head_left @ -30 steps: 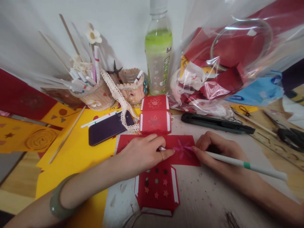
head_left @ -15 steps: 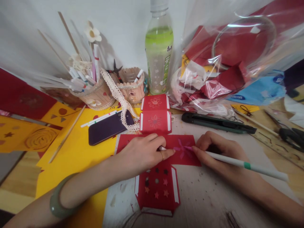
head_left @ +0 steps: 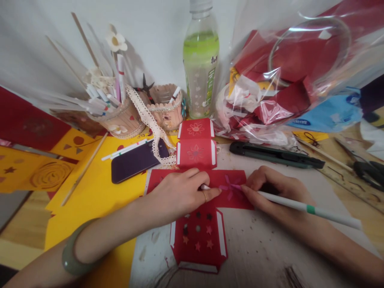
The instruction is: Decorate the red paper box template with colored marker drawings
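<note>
A red paper cutout [head_left: 195, 236], an unfolded cross shape with white-edged flaps, lies flat in front of me. My left hand [head_left: 186, 190] rests on its middle panel, fingers curled, pinching a small white cap-like piece [head_left: 205, 187] whose end pokes out. In my right hand [head_left: 276, 192] is a white marker pen [head_left: 288, 203] with a green band, its tip at a purple flower drawing [head_left: 229, 187] on the right panel. The lower panel carries several small stars and dots; flower outlines show on the upper panels.
Behind the cutout stand a green-capped-level drink bottle [head_left: 200, 72], pen holders [head_left: 120, 120] and a clear plastic bag [head_left: 270, 92] of scraps. A dark phone [head_left: 136, 162], lace ribbon [head_left: 147, 116], box cutter [head_left: 276, 155] and scissors [head_left: 370, 174] lie around it. Yellow paper [head_left: 90, 192] spreads left.
The marker pen and my right fingers have shifted very slightly left over the purple flower. My left hand stays in place on the paper.
</note>
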Demonstrator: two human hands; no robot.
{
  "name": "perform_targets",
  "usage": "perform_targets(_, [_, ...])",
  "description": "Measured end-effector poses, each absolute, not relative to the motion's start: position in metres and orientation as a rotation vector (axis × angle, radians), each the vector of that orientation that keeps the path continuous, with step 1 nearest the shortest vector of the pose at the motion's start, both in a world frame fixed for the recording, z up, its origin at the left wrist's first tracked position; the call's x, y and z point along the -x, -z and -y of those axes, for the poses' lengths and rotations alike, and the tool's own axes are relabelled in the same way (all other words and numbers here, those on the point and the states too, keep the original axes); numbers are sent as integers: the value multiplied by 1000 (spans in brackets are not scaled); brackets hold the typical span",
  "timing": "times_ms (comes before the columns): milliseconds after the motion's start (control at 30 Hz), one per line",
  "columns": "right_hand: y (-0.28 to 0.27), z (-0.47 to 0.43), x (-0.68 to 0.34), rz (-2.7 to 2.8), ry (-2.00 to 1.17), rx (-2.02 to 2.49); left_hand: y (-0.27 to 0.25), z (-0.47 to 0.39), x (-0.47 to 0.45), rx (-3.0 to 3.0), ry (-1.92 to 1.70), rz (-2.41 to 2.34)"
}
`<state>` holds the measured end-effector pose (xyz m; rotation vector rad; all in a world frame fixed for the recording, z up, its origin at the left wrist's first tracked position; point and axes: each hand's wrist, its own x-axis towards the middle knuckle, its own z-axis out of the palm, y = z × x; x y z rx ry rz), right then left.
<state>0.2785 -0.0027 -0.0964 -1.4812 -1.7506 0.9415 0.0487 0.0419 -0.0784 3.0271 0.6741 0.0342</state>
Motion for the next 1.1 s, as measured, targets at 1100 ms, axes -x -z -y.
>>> perform_targets(1100, [93,2,-277,1748,-955,1454,79,-41,-47,-3045,-47,-674])
